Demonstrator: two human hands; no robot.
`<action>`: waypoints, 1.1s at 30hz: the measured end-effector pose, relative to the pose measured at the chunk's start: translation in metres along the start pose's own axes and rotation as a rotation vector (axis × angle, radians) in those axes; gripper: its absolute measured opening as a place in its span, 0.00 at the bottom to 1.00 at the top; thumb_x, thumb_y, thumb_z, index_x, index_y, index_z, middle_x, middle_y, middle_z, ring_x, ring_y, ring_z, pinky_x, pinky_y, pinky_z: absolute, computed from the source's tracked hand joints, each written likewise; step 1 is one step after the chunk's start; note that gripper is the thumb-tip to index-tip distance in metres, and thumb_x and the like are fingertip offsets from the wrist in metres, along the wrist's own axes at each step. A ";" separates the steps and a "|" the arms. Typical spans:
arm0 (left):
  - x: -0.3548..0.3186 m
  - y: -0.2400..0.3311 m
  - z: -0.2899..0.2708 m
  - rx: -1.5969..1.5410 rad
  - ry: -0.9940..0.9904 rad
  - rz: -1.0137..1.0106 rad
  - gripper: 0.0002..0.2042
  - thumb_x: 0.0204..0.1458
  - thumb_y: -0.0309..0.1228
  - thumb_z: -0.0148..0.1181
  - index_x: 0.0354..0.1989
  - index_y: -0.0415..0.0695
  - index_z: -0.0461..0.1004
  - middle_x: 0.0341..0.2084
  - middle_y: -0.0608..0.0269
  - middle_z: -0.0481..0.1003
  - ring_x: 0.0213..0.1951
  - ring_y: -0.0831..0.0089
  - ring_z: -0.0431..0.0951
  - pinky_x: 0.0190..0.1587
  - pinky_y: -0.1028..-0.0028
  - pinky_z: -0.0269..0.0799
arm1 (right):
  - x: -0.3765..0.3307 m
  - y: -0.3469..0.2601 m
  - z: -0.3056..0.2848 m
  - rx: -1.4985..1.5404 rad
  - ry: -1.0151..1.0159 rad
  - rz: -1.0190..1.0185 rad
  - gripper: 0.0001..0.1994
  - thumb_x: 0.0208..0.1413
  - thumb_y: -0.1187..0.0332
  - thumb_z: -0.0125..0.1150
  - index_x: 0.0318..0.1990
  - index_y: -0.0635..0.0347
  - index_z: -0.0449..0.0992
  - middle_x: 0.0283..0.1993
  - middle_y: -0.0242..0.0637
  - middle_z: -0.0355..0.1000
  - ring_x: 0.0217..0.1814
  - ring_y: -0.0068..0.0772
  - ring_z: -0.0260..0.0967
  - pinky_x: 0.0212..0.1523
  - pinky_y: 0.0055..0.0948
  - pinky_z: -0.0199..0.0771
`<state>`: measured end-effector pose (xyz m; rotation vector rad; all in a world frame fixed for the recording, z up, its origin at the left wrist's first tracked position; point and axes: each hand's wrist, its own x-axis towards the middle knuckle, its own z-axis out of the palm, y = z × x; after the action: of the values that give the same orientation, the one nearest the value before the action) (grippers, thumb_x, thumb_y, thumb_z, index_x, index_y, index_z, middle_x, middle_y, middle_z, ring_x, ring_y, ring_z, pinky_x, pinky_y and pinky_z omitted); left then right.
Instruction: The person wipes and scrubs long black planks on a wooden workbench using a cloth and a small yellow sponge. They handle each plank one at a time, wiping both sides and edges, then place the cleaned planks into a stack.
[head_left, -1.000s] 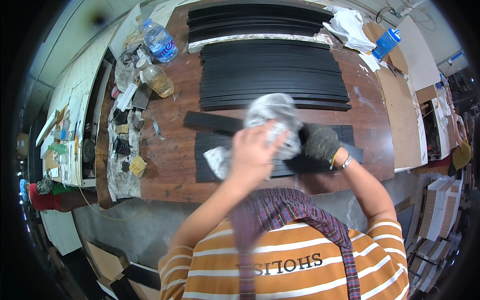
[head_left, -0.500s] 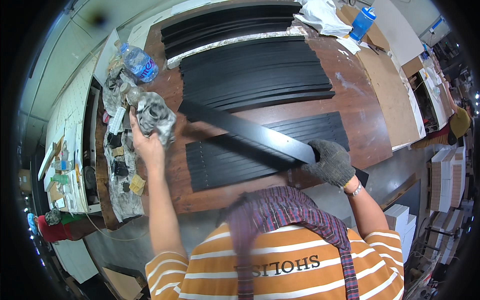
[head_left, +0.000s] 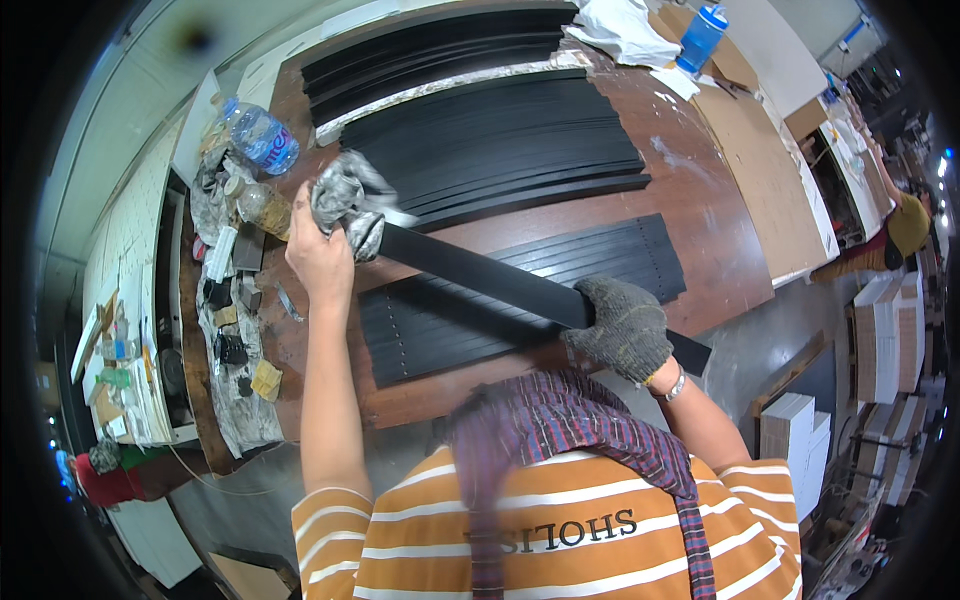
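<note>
Your right hand point(head_left: 622, 325), in a grey knit glove, has its grip closed around the near part of a long black strip point(head_left: 500, 282), with a short length of the strip sticking out past the glove toward the counter's edge. Your bare left hand point(head_left: 322, 258) grips a crumpled grey rag point(head_left: 347, 200) and presses it onto the far end of that same strip. The strip runs slantwise across the brown wooden counter point(head_left: 700, 200), from upper left to lower right, held above a flat row of black strips point(head_left: 520, 300) laid side by side beneath it.

Farther back on the counter lies a larger stack of black strips point(head_left: 500, 140), and behind that another dark batch point(head_left: 430, 50) edged by a pale band. Just left of your left hand sit a clear plastic water bottle with a blue label point(head_left: 260, 135) and a small jar of amber liquid point(head_left: 262, 208), with a litter of small tools and scraps on a stained cloth point(head_left: 235, 400) running along the counter's left side. At the far right corner stands a blue bottle point(head_left: 700, 35) beside a white crumpled cloth point(head_left: 625, 25). Brown boards point(head_left: 770, 190) lie to the right of the counter, and another person in a yellow cap point(head_left: 908, 225) is at the right rim.
</note>
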<state>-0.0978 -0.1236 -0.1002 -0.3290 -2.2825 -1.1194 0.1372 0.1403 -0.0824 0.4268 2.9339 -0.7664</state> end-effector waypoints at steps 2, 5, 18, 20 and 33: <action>-0.025 0.027 0.006 -0.311 -0.167 0.071 0.19 0.53 0.25 0.62 0.55 0.38 0.76 0.45 0.49 0.81 0.49 0.50 0.81 0.56 0.59 0.74 | 0.004 -0.001 0.011 0.038 0.045 -0.066 0.25 0.41 0.54 0.74 0.47 0.56 0.81 0.38 0.46 0.79 0.41 0.51 0.78 0.45 0.43 0.78; -0.101 0.074 0.033 -0.226 -0.598 0.593 0.22 0.42 0.21 0.61 0.51 0.39 0.77 0.48 0.50 0.79 0.54 0.55 0.78 0.64 0.52 0.67 | 0.013 -0.002 0.027 -0.011 0.298 -0.488 0.17 0.53 0.58 0.65 0.46 0.59 0.80 0.42 0.49 0.79 0.47 0.51 0.77 0.49 0.42 0.76; -0.042 0.071 0.013 0.186 -0.578 0.368 0.34 0.38 0.42 0.77 0.57 0.49 0.75 0.59 0.57 0.72 0.67 0.57 0.64 0.69 0.44 0.54 | 0.003 -0.030 0.013 0.081 0.089 -0.034 0.26 0.42 0.56 0.75 0.48 0.59 0.80 0.41 0.48 0.79 0.43 0.53 0.78 0.46 0.45 0.78; -0.057 0.078 0.018 0.122 -0.712 0.436 0.36 0.34 0.45 0.78 0.58 0.49 0.76 0.62 0.63 0.71 0.68 0.58 0.63 0.70 0.46 0.49 | 0.007 -0.030 0.014 0.058 0.124 -0.074 0.25 0.42 0.56 0.74 0.48 0.59 0.80 0.40 0.47 0.79 0.43 0.53 0.78 0.45 0.45 0.78; -0.040 0.088 0.019 -0.469 -0.475 0.042 0.28 0.46 0.16 0.56 0.60 0.42 0.74 0.57 0.47 0.74 0.52 0.53 0.79 0.57 0.61 0.74 | 0.015 -0.009 0.024 0.062 0.004 -0.054 0.26 0.44 0.56 0.73 0.50 0.59 0.79 0.44 0.48 0.79 0.46 0.52 0.77 0.48 0.45 0.77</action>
<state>-0.0332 -0.0535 -0.0767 -0.9046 -2.3554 -1.6966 0.1204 0.1249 -0.1010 0.3549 2.9432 -0.8661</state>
